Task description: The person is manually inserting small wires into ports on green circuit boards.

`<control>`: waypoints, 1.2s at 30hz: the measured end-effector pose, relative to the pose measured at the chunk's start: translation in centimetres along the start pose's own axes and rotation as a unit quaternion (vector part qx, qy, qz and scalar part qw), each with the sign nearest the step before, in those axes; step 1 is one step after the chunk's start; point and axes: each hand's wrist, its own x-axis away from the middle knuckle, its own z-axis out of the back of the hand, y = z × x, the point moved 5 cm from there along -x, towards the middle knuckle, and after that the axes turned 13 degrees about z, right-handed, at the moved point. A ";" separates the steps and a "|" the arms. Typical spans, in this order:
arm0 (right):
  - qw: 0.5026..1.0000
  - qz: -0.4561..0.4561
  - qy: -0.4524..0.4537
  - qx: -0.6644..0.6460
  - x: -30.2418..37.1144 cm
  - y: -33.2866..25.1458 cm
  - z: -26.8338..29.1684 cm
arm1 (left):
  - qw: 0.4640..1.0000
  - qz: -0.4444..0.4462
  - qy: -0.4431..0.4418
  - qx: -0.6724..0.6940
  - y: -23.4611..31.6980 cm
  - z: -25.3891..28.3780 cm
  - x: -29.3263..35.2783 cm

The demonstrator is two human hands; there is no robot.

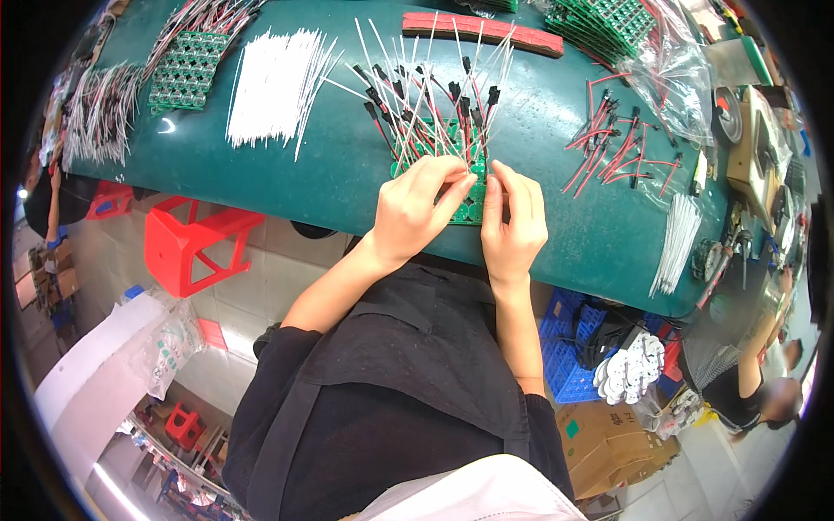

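Observation:
A green circuit board panel [469, 211] lies at the table's near edge, right in front of me. Many red and black wires with black plug connectors [453, 89] and long thin white strips [364, 42] stand up from its far part. My left hand [415, 204] is over the panel, thumb and index finger pinched together. Close beside it, my right hand [514, 221] is at the panel's right side, its fingers curled and thumb against the index finger. Whatever is between the fingertips of each hand is too small to make out.
A stack of white strips [276, 87] lies to the left, near wired boards [187, 71]. Loose red-black connector leads [621, 148] and another white bundle [678, 243] lie right. A red foam bar [482, 33] is at the back. A red stool [187, 247] stands below left.

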 end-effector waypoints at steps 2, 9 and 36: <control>1.000 -0.001 0.002 -0.001 0.0 0.0 0.1 | 1.000 0.017 -0.002 0.017 -0.1 -0.1 -0.1; 1.000 -0.018 0.002 -0.013 0.1 0.1 0.2 | 0.999 0.034 -0.002 0.042 -0.1 -0.1 -0.1; 0.907 -0.187 -0.176 0.333 1.1 6.5 8.5 | 0.978 -0.096 -0.186 -0.023 2.9 -0.3 2.2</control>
